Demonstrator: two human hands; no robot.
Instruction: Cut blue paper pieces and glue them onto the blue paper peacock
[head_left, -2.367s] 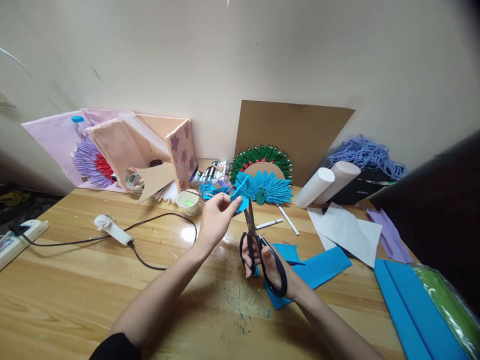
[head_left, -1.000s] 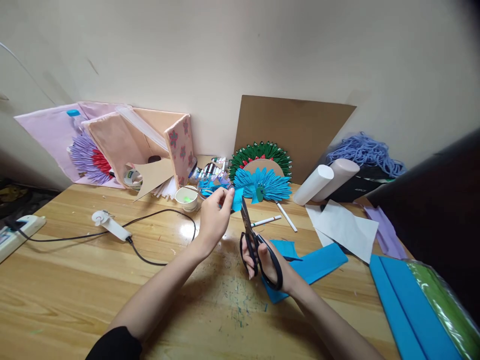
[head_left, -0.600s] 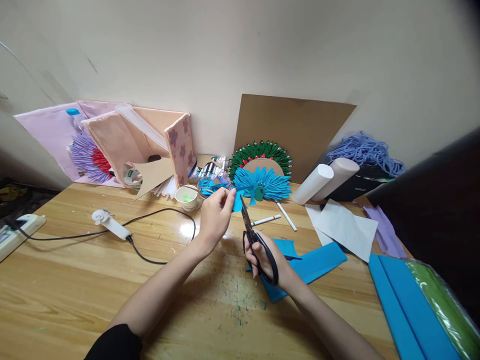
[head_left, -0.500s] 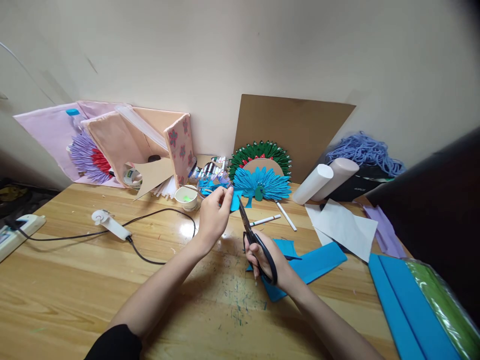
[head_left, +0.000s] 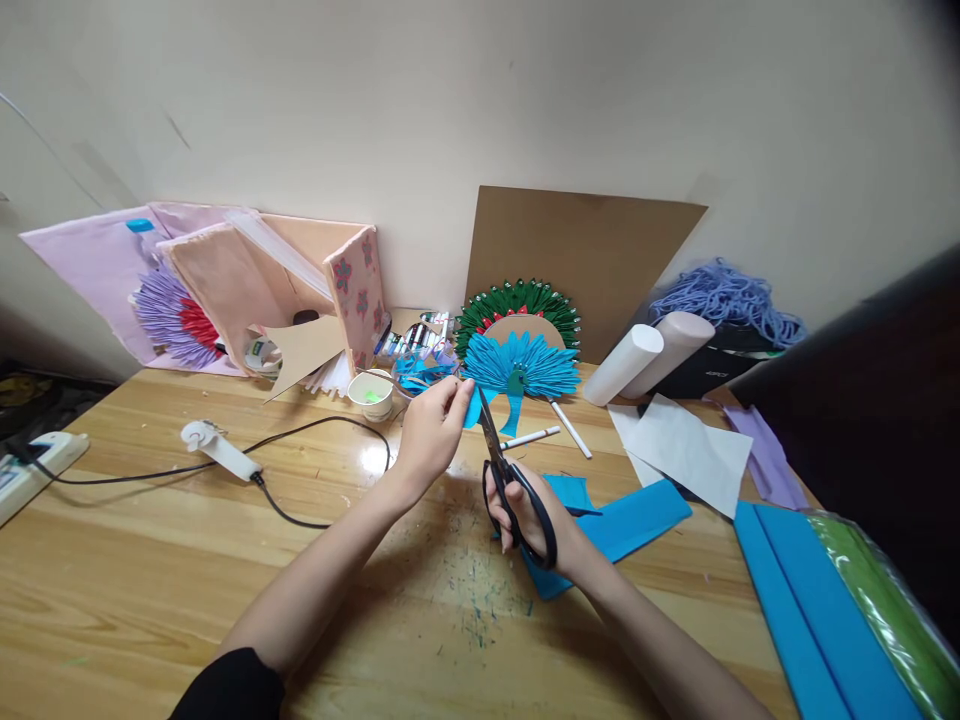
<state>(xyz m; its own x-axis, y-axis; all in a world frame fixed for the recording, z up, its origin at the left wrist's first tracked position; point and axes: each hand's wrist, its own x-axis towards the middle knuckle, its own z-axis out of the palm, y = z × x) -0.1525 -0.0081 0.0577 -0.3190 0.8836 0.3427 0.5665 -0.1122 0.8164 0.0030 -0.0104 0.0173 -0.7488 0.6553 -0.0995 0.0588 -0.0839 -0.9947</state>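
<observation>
Pinched between the thumb and fingers of my left hand [head_left: 435, 430] is a small piece of blue crepe paper [head_left: 472, 410]. My right hand [head_left: 529, 510] has its fingers through the black handles of a pair of scissors [head_left: 491, 430]. The blades point up and away, at the right edge of the paper piece, and a curved strip of blue paper [head_left: 512, 415] hangs just right of them. Beneath my right hand lie a folded blue crepe strip [head_left: 637, 522] and a smaller blue piece [head_left: 568, 492]. Beyond the hands stands a fan of twisted blue paper [head_left: 525, 362] with a green centre.
A paper cup [head_left: 370, 396] and marker pens [head_left: 416, 340] stand behind my left hand. Leftward lies a white glue gun [head_left: 221, 450] with its black cord. White rolls [head_left: 624, 365], white sheets [head_left: 690, 455] and blue crepe paper [head_left: 795, 610] lie to the right. Cardboard [head_left: 585, 260] leans on the wall.
The scissors' handles have spread wider apart. A cut strip of blue paper now hangs lower to the right of the blades, and the held piece has a rounder edge.
</observation>
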